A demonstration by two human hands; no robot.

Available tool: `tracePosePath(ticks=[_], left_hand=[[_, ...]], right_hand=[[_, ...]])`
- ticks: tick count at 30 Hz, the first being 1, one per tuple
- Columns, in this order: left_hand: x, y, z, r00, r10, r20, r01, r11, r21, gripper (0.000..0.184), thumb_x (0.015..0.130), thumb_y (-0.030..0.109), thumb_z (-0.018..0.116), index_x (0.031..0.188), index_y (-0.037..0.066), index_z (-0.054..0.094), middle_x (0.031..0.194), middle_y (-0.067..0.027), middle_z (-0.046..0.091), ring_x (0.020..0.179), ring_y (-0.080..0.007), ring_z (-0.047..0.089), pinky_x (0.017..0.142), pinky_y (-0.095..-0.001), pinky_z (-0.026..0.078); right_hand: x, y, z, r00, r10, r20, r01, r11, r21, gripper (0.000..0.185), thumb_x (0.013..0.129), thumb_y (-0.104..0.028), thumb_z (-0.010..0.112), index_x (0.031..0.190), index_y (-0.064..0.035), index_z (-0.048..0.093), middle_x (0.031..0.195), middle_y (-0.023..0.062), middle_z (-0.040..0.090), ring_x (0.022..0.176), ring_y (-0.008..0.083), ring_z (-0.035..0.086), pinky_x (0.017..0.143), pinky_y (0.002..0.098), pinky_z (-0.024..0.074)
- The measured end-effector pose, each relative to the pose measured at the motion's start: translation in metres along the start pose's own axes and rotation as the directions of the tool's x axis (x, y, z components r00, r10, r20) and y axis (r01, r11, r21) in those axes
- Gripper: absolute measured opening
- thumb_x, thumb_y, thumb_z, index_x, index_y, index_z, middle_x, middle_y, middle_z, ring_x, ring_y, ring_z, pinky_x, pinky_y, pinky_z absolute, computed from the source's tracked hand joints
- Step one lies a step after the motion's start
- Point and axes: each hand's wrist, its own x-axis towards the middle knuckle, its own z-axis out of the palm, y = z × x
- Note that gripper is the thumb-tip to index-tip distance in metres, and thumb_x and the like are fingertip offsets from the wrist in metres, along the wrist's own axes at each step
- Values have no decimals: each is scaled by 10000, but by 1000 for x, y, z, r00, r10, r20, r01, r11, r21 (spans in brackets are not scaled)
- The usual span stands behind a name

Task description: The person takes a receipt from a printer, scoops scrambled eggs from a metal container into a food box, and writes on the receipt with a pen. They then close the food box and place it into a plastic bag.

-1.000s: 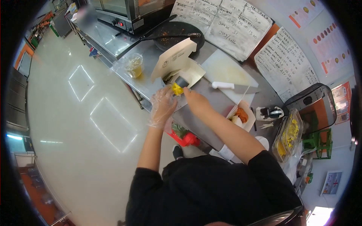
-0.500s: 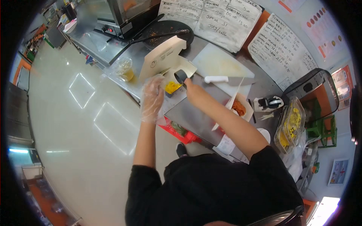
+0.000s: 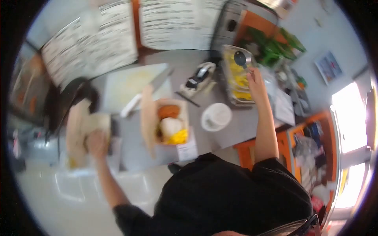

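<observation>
A person in a black short-sleeved top (image 3: 220, 192) stands at a grey counter (image 3: 232, 133), both arms spread, seen from above; much of the view is smeared by motion blur. Two large boards covered in handwriting, one on the left (image 3: 90, 47) and one on the right (image 3: 175, 23), stand along the counter's back edge, their words too blurred to read. A pale cutting board (image 3: 122, 86) lies in front of them.

Next in size is a clear container (image 3: 243, 103) at the right of the counter. At the far left sits an open pale box (image 3: 75, 129); nearer the middle is a second open box (image 3: 147, 122), its lid raised on the left.

The left hand (image 3: 97, 143) is at the far-left box, its fingers blurred; whether they hold anything cannot be told. The right hand (image 3: 256, 80) is closed around the handle of a dark round scoop (image 3: 241, 59), which is over the clear container; whether it touches the yellow food (image 3: 238, 80) there is unclear.

A white-handled knife (image 3: 132, 105) rests partly on the cutting board. In the middle box lie a white mound (image 3: 171, 126), an orange-brown piece (image 3: 168, 111) and a yellow portion (image 3: 178, 137).
</observation>
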Motion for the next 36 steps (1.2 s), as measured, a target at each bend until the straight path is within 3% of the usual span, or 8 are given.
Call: tracePosePath(ticks=[1, 14, 19, 25, 29, 32, 33, 36], left_hand=[[-8, -2, 9, 960, 91, -264, -96, 995, -4, 234, 886, 251, 488, 951, 69, 621, 1020, -129, 631, 980, -332, 575, 805, -473, 455], [-58, 22, -56, 838, -477, -265, 312, 817, -484, 447, 997, 289, 302, 1256, -18, 500, 1316, -199, 485, 1207, -359, 460, 1050, -430, 328], [-111, 88, -128, 719, -561, -411, 284, 776, -563, 485, 997, 325, 293, 1272, -22, 492, 1325, -193, 484, 1254, -324, 423, 1076, -433, 294], [-148, 189, -188, 487, -817, -307, 318, 494, -809, 486, 974, 329, 322, 1268, -6, 516, 1284, -171, 523, 1231, -289, 451, 1064, -421, 310], [-142, 266, -184, 617, -745, -255, 301, 522, -798, 437, 949, 282, 361, 1165, -32, 574, 1163, -164, 567, 1101, -274, 524, 996, -398, 383], [-93, 355, -193, 875, -475, -96, 20, 234, -972, 545, 901, 454, 418, 1010, -47, 604, 1005, -132, 612, 927, -256, 582, 847, -369, 454], [-66, 391, -208, 926, -378, -18, 49, 165, -985, 508, 904, 428, 443, 948, -43, 628, 964, -122, 625, 913, -254, 588, 840, -374, 460], [4, 469, -241, 971, -135, 197, 192, -52, -980, 397, 896, 321, 491, 1078, -12, 611, 1142, -141, 584, 947, -221, 605, 871, -336, 451]], right_hand=[[-2, 13, -28, 979, 198, 45, -193, 977, -87, 280, 942, -191, 461, 1195, -74, 488, 1099, 219, 596, 1087, 379, 546, 912, 420, 420], [20, 175, -20, 913, 326, 244, -123, 792, -598, 289, 867, -240, 554, 1143, -161, 584, 1177, 145, 516, 1116, 382, 487, 890, 480, 434], [140, 156, -66, 966, -229, -119, 152, 877, -456, 350, 802, -262, 646, 1142, -196, 593, 1195, 108, 469, 1096, 354, 463, 897, 487, 431], [295, 101, -144, 577, -733, -361, 401, 638, -657, 305, 822, -247, 600, 1107, -138, 601, 1040, 124, 553, 1019, 298, 517, 879, 434, 407], [320, 37, -159, 883, -425, 199, 469, 791, -394, 414, 881, -199, 592, 1271, -139, 469, 1275, 174, 528, 1121, 367, 524, 1016, 442, 387], [259, 78, -93, 572, -514, 640, 744, 653, -140, 294, 868, -298, 488, 1019, -61, 573, 906, 161, 612, 838, 321, 587, 762, 404, 468], [220, 132, -68, 586, -511, 629, 465, 848, 256, 284, 876, -285, 475, 999, -48, 573, 962, 144, 626, 902, 309, 605, 781, 419, 479], [130, 146, -78, 246, 26, 969, 639, 747, -182, 441, 847, -308, 586, 1213, -80, 496, 1076, 157, 565, 996, 312, 586, 819, 422, 499]])
